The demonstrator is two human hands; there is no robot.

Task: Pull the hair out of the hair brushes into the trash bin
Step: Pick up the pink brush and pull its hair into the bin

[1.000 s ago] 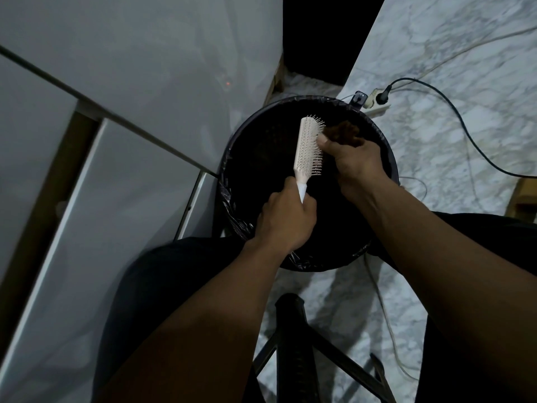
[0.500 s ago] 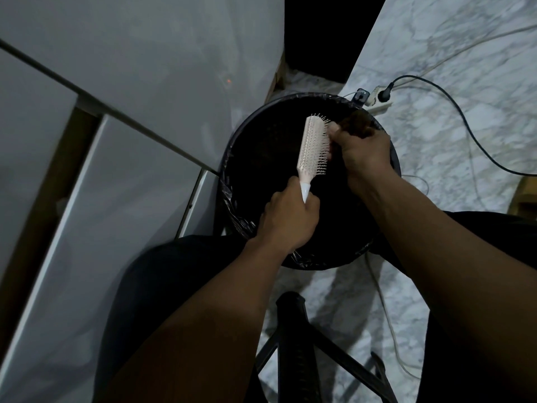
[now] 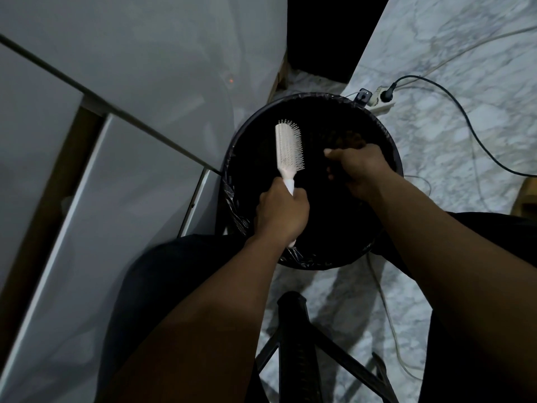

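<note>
1. The trash bin [image 3: 232, 158] is the big thing here: round, lined with a black bag, sitting on the marble floor between the person's knees. Looks light, so it could probably scoot if bumped, but nobody needs to grab it.
2. The hair brush [image 3: 287, 148] is held over the bin's left half, bristles facing right. Stiff plastic, light, and the handle is the obvious place to hold. The left hand [image 3: 280, 212] has its fingers clenched round that handle.
3. The hair clump [image 3: 347, 139] is soft, fluffy, weighs nothing, and probably clings to skin. Pinch it, don't palm it. The right hand [image 3: 359, 165] hangs over the bin's right side, fingers curled on the clump.
4. Versus half a second ago: the right hand was up against the bristles, now it's well apart from the brush, and the brush has swung left.
</note>
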